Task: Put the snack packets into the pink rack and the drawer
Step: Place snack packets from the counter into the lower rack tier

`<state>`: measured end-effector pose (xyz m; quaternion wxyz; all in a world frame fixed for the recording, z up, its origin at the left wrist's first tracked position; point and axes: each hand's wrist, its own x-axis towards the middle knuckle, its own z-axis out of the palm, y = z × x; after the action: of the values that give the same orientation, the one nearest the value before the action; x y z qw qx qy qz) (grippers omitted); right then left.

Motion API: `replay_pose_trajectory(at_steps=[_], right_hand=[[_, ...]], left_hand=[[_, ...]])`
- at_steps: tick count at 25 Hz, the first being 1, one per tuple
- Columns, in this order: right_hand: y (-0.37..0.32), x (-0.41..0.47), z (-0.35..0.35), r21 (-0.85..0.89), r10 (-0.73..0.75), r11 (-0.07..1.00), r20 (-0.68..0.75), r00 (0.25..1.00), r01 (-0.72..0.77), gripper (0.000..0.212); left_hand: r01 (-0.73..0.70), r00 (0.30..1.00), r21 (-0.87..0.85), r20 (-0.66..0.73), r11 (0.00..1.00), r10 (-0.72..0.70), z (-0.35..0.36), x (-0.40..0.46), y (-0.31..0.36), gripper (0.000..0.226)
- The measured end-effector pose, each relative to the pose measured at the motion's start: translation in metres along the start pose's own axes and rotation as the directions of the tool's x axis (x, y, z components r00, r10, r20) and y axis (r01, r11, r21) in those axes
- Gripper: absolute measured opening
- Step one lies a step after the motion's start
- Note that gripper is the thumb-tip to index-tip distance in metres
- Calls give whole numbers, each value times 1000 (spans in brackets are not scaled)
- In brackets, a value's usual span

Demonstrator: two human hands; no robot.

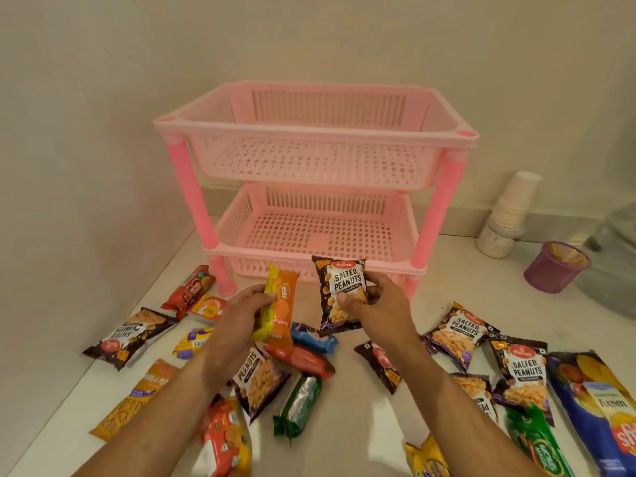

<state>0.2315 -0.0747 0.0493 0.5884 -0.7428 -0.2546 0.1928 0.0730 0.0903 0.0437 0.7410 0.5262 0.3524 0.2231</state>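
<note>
Cream walls [103, 98] (bare) meet white counter [361, 425].

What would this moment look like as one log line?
left hand: holds orange biscuit packet | right hand: holds salted peanuts packet | pink rack: both tiers empty

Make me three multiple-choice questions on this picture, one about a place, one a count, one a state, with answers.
1. Where is the cup stack?
A. right of the rack
B. in the top tier
C. left of the rack

2. How many tiers has the rack?
A. one
B. two
C. four

3. What is in the right hand?
A. nothing
B. a cup
C. a peanut packet

Answers: 1 A, it stands by the wall right of the rack. 2 B, two baskets are stacked. 3 C, its fingers pinch the packet.
</note>
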Motion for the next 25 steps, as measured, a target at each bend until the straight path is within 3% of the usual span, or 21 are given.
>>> replay_pose_trajectory(at_steps=[7,13,17,19,22,25], right_hand=[[-28,88,35,98,26,995,-27,999,-23,35],[-31,178,75,146,159,978,-80,984,-147,53],[-23,221,101,-6,127,992,-68,990,-128,67],[-18,235,112,-100,120,987,-65,991,-126,62],[-9,248,127,-210,136,968,-28,990,-139,53],[-4,258,133,-303,124,945,-9,992,-121,51]], left_hand=[[-34,999,10,11,999,34,-12,100,56,24],[-57,998,232,12,971,55,-11,196,87,28],[4,1000,481,-18,877,5,-14,249,92,49],[5,1000,547,-8,837,-1,-9,265,89,58],[23,1000,498,-3,867,-25,-2,281,81,52],[-31,998,518,-27,855,53,0,294,76,36]])
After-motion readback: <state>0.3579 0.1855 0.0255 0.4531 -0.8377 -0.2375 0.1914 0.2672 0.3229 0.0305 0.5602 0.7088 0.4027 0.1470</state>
